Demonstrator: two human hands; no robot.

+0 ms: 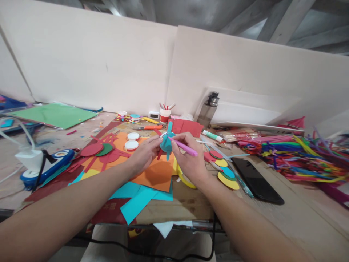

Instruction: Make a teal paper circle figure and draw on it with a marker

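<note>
My left hand (145, 153) is closed on the edge of a small round paper craft piece (165, 142), a blue disc with blue and red paper strips sticking out. In my right hand (188, 156) is a pink pen (187, 148), its tip against the blue disc. Below my hands lie orange paper sheets (155, 176) and blue paper pieces (141, 203). Two white round tubs (131, 145) stand beside my left hand. Red and green paper discs with strips (103, 150) spread farther left. A yellow tape ring (185, 178) is partly hidden under my right hand.
On the right lie paper discs (228, 181), a black phone (257, 180) and bundled pipe cleaners (294, 156). Behind stand a glue stick (212, 136), a bottle (208, 111) and a cup of pens (165, 115). A blue power strip (49, 167) with cables sits left.
</note>
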